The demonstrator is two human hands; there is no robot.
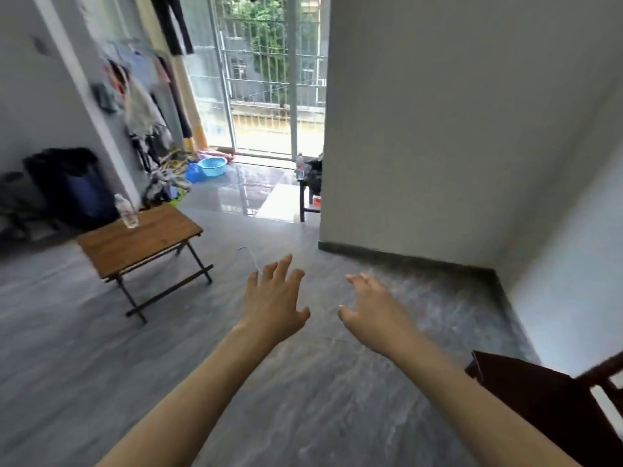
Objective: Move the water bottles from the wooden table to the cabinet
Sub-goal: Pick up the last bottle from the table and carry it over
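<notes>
A clear water bottle (126,211) stands upright at the far left corner of the low wooden folding table (148,242) at the left. A second bottle (299,166) with a red label stands on a dark low piece of furniture (307,193), half hidden by the wall corner, near the balcony door. My left hand (275,298) and my right hand (371,306) are stretched out over the grey floor with fingers apart and nothing in them. Both are well right of the table and apart from either bottle.
A white wall (438,129) juts out at the right. A dark wooden chair (553,399) sits at the bottom right. Bags (70,187) and hanging clothes (145,106) line the left wall. A blue basin (212,166) lies by the glass door. A white cable (251,256) lies on the floor.
</notes>
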